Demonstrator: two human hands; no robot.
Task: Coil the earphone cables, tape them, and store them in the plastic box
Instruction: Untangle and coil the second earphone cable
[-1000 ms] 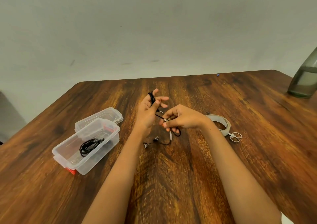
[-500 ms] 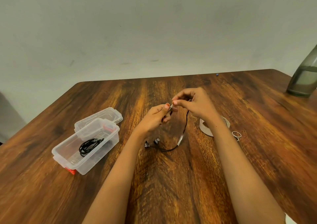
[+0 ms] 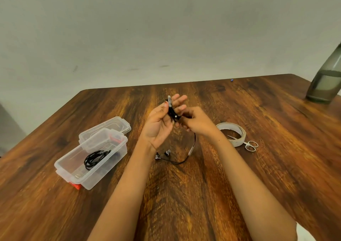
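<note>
We hold our left hand (image 3: 159, 126) palm up above the dark brown wooden table (image 3: 184, 203), its fingers (image 3: 178, 100) reaching up fairly straight, and the thin black earphone cable (image 3: 172, 112) is looped around them, with the thumb lying against the loops and pinning them there. Just right of those fingers, our right hand (image 3: 198, 123) has its fingertips curled and pinching the same cable. From under that pinch the free length hangs down to the tabletop, passes a pale inline remote (image 3: 191, 149), and ends in two small metallic earbuds (image 3: 167, 152) lying below the left wrist. Well left of the left fingers stands the clear rectangular plastic box (image 3: 96, 178), open, with a second black coiled cable (image 3: 95, 158) lying inside it. Its clear snap-on lid (image 3: 108, 127) rests just behind the box and touches it. Near the right hand's knuckles, on their far side from the cable, lies a white roll of tape (image 3: 239, 139), with small silver scissors (image 3: 251, 145) touching its outer edge. Far beyond the right fingers, at the table's corner, stands a grey-green translucent bottle (image 3: 325, 85).
</note>
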